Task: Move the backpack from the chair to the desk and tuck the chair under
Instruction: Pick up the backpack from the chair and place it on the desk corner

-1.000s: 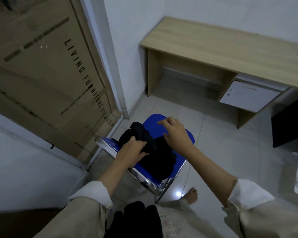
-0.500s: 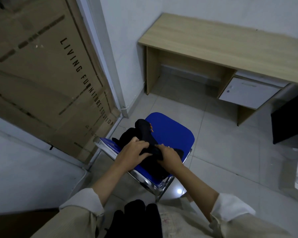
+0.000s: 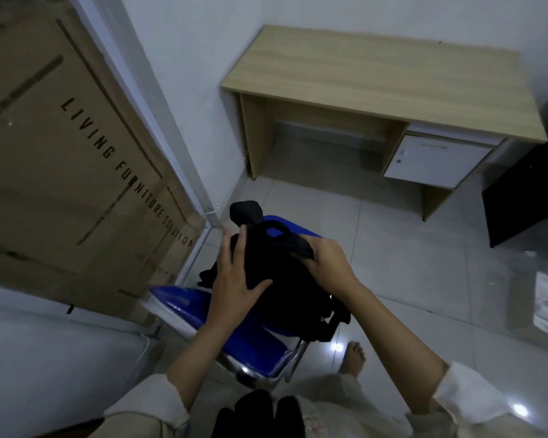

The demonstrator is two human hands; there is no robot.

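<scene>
A black backpack [image 3: 285,279] is lifted a little off the blue chair [image 3: 234,339], which stands on the floor in front of me. My left hand [image 3: 234,276] grips the bag's left side. My right hand [image 3: 325,263] is closed on its top strap. The light wooden desk [image 3: 386,74] stands against the far wall, its top bare, some way beyond the chair. The chair's legs are mostly hidden under the seat and bag.
A large cardboard box [image 3: 60,159] leans against the wall on the left. A white drawer unit [image 3: 434,159] hangs under the desk's right side. A black panel [image 3: 529,191] stands at the right edge. My bare foot [image 3: 353,355] rests on the tiled floor by the chair.
Both hands have taken hold of the backpack and raised it off the seat; the right hand has shifted from the bag's front to its top strap. The view has moved closer to the desk.
</scene>
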